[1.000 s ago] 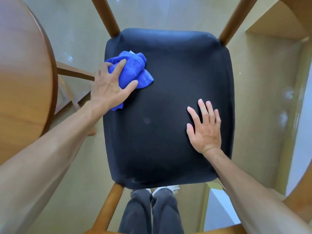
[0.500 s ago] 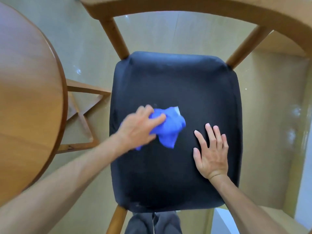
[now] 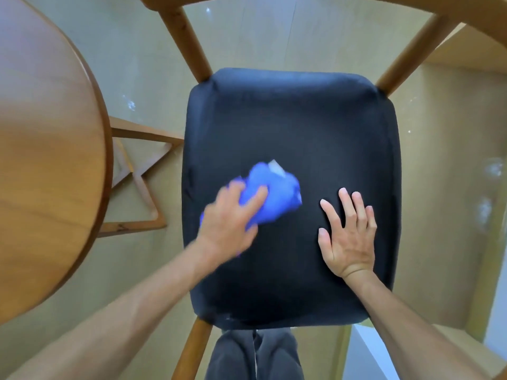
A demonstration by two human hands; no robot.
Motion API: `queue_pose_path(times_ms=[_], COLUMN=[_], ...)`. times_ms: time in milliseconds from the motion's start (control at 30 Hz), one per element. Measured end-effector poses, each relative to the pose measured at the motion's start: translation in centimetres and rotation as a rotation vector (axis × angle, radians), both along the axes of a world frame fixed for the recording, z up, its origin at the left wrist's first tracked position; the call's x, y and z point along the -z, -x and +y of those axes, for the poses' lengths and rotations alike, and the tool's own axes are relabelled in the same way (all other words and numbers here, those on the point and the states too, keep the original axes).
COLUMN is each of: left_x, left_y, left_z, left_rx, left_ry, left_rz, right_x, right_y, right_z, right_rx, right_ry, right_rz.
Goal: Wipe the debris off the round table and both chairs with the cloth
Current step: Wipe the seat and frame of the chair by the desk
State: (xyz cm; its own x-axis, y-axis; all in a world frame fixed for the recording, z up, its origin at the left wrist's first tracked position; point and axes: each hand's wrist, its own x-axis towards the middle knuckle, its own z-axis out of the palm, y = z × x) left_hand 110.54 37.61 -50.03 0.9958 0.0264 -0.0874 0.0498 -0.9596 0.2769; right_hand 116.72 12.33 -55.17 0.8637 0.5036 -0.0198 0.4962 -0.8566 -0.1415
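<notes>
A chair with a black padded seat (image 3: 296, 124) and wooden frame stands below me. My left hand (image 3: 229, 222) grips a bunched blue cloth (image 3: 274, 197) and holds it against the middle of the seat; both are blurred by motion. My right hand (image 3: 347, 233) lies flat on the seat's right side, fingers spread and straight. The round wooden table (image 3: 46, 149) fills the left of the view. I see no debris on the seat.
The table's wooden base struts (image 3: 142, 185) show between table and chair. The chair's curved wooden backrest (image 3: 301, 1) arcs across the top. Beige floor with small white specks (image 3: 130, 104) surrounds the chair. My dark trouser legs (image 3: 255, 355) are at the seat's near edge.
My left hand swept the cloth from the seat's far left corner to its middle, then stayed about there. The view tilted so the backrest came into sight. My right hand stayed flat on the seat.
</notes>
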Motion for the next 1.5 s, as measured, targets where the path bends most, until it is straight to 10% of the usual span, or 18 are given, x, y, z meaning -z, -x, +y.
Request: queue_pose_path(times_ms=[200,500,733,867,1067,1500], left_x=[0.2,0.0,-0.8,-3.2,-4.8,-1.9], left_y=[10.6,2.9,11.7,10.0,7.6,6.5], left_z=[-0.7,5.1,1.6,1.9,4.9,3.8], left_rx=[0.755,-0.027,0.498,0.269,-0.51,-0.008], left_ry=[0.055,-0.011,0.145,0.343,0.569,0.047], left_rz=[0.086,-0.044,0.191,0.528,0.327,0.576], right_x=[0.2,0.0,-1.5,-4.8,-9.2,-6.2], right_y=[0.0,0.6,0.2,-0.2,8.1,11.6], right_z=[-0.2,-0.3,-0.2,2.2,9.2,5.9], right_rx=[0.004,-0.014,-0.018,0.005,-0.953,-1.398], right_ry=[-0.003,-0.024,0.029,0.011,-0.043,0.163], right_rz=[0.0,0.004,0.13,0.209,0.3,0.324])
